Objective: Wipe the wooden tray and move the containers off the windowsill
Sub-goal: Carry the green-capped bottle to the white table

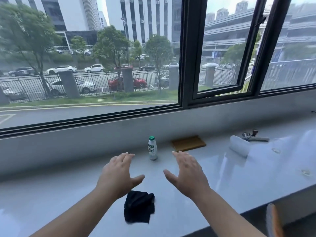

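A flat wooden tray [189, 143] lies on the white windowsill [68, 194] near the wall under the window. To its left stands a small white bottle [152, 148] with a green cap, upright. A crumpled black cloth [138, 207] lies on the sill close to me, between my forearms. My left hand [119, 173] hovers above the sill with fingers spread, just left of the bottle and holding nothing. My right hand [187, 173] is likewise spread and empty, below the tray and right of the bottle.
At the right lies a clear plastic container [239, 147] on its side, with a metal tool [254, 136] behind it. Two small clear round items [276, 150] [305, 172] sit further right. An orange-and-grey object [273, 221] stands beyond the sill's front edge. One window pane is tilted outward.
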`<state>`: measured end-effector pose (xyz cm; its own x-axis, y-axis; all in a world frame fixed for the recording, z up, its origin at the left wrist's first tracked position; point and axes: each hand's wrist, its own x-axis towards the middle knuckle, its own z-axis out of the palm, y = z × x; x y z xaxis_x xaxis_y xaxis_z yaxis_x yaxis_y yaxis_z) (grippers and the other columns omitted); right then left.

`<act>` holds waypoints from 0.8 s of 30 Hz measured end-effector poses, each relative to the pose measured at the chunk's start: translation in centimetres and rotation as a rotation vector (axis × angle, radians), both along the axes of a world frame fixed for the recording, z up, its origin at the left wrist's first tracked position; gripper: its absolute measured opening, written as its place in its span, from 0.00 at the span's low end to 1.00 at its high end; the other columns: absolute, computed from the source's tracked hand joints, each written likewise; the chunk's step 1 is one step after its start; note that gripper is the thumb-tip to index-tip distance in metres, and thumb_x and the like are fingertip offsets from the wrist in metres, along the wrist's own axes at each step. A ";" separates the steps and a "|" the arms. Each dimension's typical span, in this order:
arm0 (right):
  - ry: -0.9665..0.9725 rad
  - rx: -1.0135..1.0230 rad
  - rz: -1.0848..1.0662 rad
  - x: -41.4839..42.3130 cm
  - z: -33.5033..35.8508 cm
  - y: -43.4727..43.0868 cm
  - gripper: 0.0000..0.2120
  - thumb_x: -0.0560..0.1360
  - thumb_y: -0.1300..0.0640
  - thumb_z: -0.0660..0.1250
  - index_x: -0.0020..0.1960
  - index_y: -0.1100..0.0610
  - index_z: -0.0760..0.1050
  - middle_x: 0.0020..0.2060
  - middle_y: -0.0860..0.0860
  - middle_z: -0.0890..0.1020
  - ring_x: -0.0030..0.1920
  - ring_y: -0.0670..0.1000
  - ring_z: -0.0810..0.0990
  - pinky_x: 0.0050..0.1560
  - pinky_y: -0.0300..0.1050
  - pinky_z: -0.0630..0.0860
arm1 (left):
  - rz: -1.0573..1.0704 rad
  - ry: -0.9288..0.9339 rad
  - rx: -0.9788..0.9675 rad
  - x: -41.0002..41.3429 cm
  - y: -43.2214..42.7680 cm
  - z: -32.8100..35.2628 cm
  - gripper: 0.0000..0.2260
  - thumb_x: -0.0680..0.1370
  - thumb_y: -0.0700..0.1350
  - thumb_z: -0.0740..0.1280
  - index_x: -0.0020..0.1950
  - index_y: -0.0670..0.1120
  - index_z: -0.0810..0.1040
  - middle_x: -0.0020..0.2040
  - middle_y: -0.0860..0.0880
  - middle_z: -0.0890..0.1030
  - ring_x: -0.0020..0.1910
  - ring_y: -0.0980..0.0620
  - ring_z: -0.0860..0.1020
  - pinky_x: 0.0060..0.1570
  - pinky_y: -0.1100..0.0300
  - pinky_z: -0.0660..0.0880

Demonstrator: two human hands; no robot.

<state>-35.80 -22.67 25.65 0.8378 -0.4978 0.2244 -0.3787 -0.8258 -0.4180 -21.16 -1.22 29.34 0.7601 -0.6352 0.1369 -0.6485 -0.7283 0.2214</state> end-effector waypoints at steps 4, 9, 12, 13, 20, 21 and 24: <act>0.036 -0.035 -0.078 2.4 1.0 -2.8 0.40 0.74 0.28 0.56 0.81 0.46 0.59 0.80 0.47 0.64 0.81 0.51 0.57 0.80 0.52 0.57 | -0.054 -0.008 -0.040 4.8 -3.2 0.0 0.41 0.73 0.73 0.64 0.81 0.57 0.61 0.81 0.56 0.64 0.79 0.50 0.61 0.74 0.52 0.64; 0.052 -0.094 -0.161 6.1 4.3 -5.5 0.40 0.73 0.29 0.56 0.81 0.45 0.60 0.80 0.46 0.65 0.80 0.50 0.57 0.77 0.51 0.60 | -0.101 0.002 -0.076 11.2 -6.1 1.1 0.42 0.73 0.74 0.65 0.81 0.55 0.61 0.80 0.55 0.65 0.78 0.50 0.62 0.74 0.52 0.65; 0.039 -0.125 -0.210 8.5 4.7 -6.7 0.39 0.73 0.28 0.55 0.80 0.45 0.63 0.78 0.45 0.67 0.79 0.49 0.59 0.74 0.50 0.62 | -0.116 0.035 -0.106 14.7 -8.1 1.1 0.42 0.73 0.73 0.65 0.81 0.55 0.61 0.80 0.55 0.65 0.78 0.50 0.63 0.74 0.51 0.66; 0.041 -0.128 -0.221 9.2 4.3 -7.0 0.39 0.73 0.28 0.56 0.79 0.45 0.64 0.78 0.45 0.68 0.79 0.49 0.60 0.74 0.50 0.63 | -0.117 0.042 -0.106 15.6 -8.7 0.8 0.41 0.73 0.73 0.65 0.81 0.55 0.62 0.80 0.55 0.66 0.78 0.50 0.63 0.73 0.51 0.67; 0.273 0.022 -0.191 12.6 -2.3 -8.6 0.38 0.74 0.28 0.55 0.78 0.46 0.64 0.76 0.45 0.70 0.76 0.51 0.63 0.75 0.50 0.63 | -0.115 0.166 0.015 19.0 -11.2 -4.8 0.41 0.72 0.72 0.66 0.80 0.55 0.63 0.79 0.55 0.66 0.76 0.49 0.65 0.70 0.50 0.70; 0.295 0.035 -0.187 13.3 -2.9 -9.3 0.38 0.74 0.28 0.55 0.78 0.46 0.64 0.76 0.46 0.70 0.76 0.51 0.64 0.75 0.50 0.64 | -0.104 0.167 0.029 19.8 -11.6 -5.3 0.41 0.72 0.72 0.66 0.80 0.55 0.62 0.79 0.55 0.66 0.77 0.49 0.64 0.70 0.50 0.69; 0.312 0.061 -0.173 16.3 -4.4 -12.2 0.37 0.74 0.29 0.55 0.78 0.46 0.65 0.75 0.45 0.71 0.75 0.51 0.66 0.73 0.51 0.66 | -0.048 0.178 0.058 22.7 -13.1 -6.3 0.41 0.73 0.72 0.66 0.81 0.55 0.61 0.80 0.55 0.65 0.77 0.50 0.64 0.71 0.50 0.70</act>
<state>-19.45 -34.85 21.30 0.7634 -0.6428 -0.0631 -0.6277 -0.7154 -0.3070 1.52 -14.28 23.08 0.7377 -0.6742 -0.0351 -0.6372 -0.7125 0.2938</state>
